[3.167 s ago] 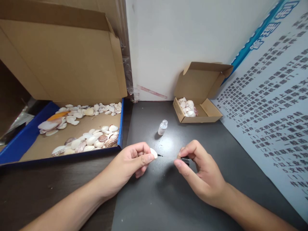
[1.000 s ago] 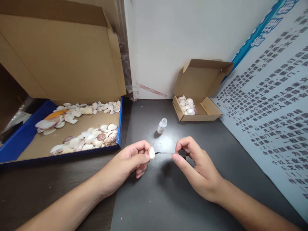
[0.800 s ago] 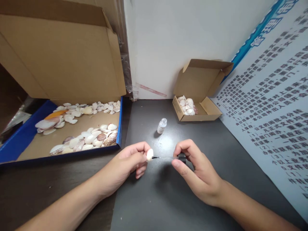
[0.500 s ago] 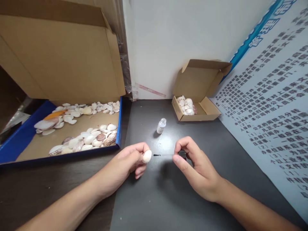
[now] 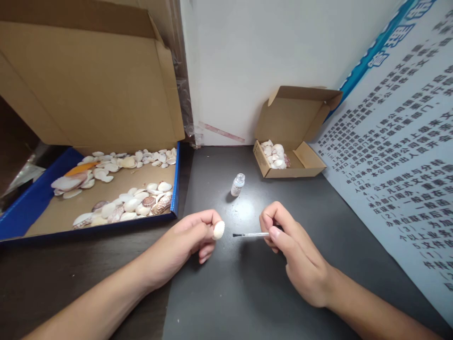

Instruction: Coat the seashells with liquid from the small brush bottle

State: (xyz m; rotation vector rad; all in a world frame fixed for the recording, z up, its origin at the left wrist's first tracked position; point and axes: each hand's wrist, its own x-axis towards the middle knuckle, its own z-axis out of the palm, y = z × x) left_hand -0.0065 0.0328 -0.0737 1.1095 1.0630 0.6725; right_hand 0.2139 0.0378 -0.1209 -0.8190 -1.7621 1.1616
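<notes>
Between thumb and fingers, my left hand [image 5: 194, 234] pinches a small white ribbed seashell [image 5: 219, 230] over the dark mat. My right hand [image 5: 292, 245] is closed on a thin applicator brush [image 5: 252, 234] with a clear stem and dark bristles. Its tip points left at the shell, with a small gap between them. The brush's black cap is mostly hidden by my fingers. Beyond both hands, a small uncapped glass bottle [image 5: 238, 185] with a white label stands upright.
On the left lies an open blue-edged cardboard box [image 5: 116, 185] holding many seashells. A smaller open cardboard box [image 5: 296, 173] with white shells stands at the back right. A printed sheet [image 5: 396, 179] slopes along the right side. A white panel [image 5: 247, 71] rises behind the mat [image 5: 212, 302].
My right hand has shifted slightly right and turned, drawing the brush back from the shell and bringing its clear stem into view. The shell has tilted a little in my left hand.
</notes>
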